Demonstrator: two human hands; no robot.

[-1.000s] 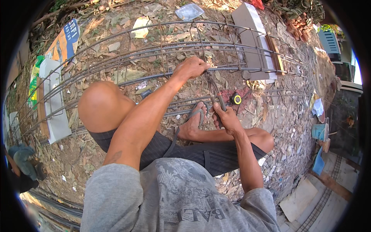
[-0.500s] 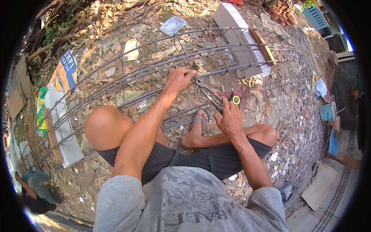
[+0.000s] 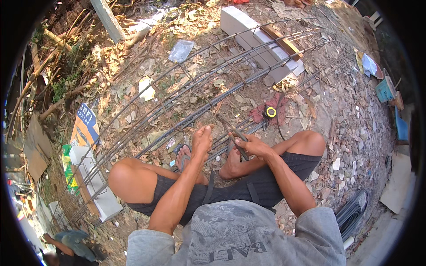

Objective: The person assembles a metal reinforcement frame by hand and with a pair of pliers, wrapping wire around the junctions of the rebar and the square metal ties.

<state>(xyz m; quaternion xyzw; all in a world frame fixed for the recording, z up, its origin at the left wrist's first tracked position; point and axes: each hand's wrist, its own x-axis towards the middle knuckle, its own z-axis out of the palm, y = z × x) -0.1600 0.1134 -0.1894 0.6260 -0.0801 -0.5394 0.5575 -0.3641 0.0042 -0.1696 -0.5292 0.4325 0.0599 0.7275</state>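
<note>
My right hand (image 3: 258, 146) is closed around the handles of dark metal pincers (image 3: 239, 134), whose jaws point up and left. My left hand (image 3: 202, 141) is closed just left of the jaws. Its fingers are pressed together, and what they hold, if anything, is too small to make out. Both hands are on the near side of a long rebar cage (image 3: 244, 83), which slants from lower left to upper right. More steel bars lie low beneath the hands, by my sandalled feet (image 3: 231, 162).
Pale blocks with wood pieces stand under the cage, one block (image 3: 242, 24) far right, another block (image 3: 98, 188) at left. A round black-and-yellow item (image 3: 270, 112) lies on red cloth (image 3: 257, 114). Coiled black hose (image 3: 353, 213) sits lower right. Another person (image 3: 77, 246) is lower left.
Both hands have drawn back from the cage toward my body, the pincers with the right. My left hand has left the bar it was at. The view has shifted.
</note>
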